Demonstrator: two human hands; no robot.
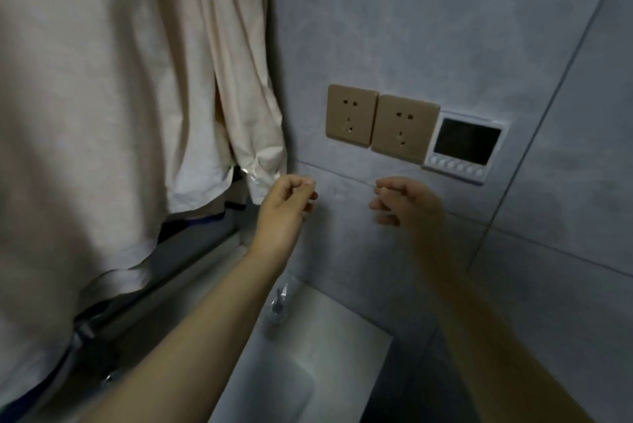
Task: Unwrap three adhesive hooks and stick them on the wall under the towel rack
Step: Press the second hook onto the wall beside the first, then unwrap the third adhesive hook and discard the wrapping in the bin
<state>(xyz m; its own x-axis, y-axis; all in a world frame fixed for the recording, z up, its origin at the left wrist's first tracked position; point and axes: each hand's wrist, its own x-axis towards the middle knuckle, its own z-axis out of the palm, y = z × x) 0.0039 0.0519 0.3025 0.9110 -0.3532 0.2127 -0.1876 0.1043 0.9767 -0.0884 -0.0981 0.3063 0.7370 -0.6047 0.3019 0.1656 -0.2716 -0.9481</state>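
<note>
Against the grey tiled wall (428,46), the left hand (286,205) is curling at nine o'clock, pinching nothing visible, the right hand (402,200) likewise at three; a wrapped hook (279,304) (probably) is lying at six, needing careful peeling.

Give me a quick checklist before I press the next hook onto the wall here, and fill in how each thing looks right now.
1. Hook in hand: cannot tell. The left hand and the right hand are both curled with fingertips pinched, but nothing shows clearly between them.
2. Wall spot free: ok. The grey tile between the hands is bare.
3. Clear of the sockets and the control panel: ok, both hands are below them.
4. Hanging cloth out of the way: not ok, its lower edge hangs right beside the left hand.
5. Spare hooks within reach: ok. A clear packet lies on the white ledge.
</note>
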